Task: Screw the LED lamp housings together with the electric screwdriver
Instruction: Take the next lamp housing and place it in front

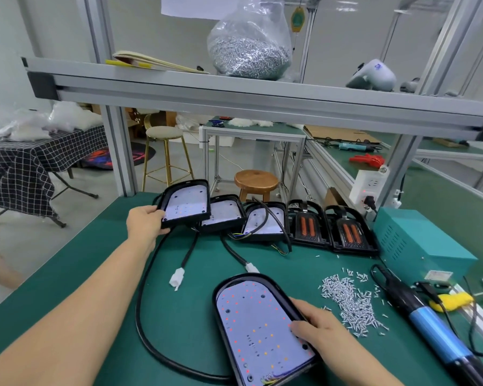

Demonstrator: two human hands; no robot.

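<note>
A black LED lamp housing (251, 327) with a white LED board lies flat on the green mat in front of me. My right hand (315, 327) grips its right edge, thumb on the board. My left hand (145, 221) reaches far forward and holds the left edge of a second lamp housing (186, 203), which is tilted up at the left end of a row of housings. The electric screwdriver (427, 321), black with a blue grip, lies untouched on the mat at the right. A heap of loose screws (349, 302) sits between the near housing and the screwdriver.
The row continues right with several more housings (265, 221), two showing orange parts (349, 232). Black cables with white connectors (177, 277) trail across the mat. A teal power box (413, 243) stands at the right. An overhead shelf rail (234, 96) carries a bag of screws (248, 51).
</note>
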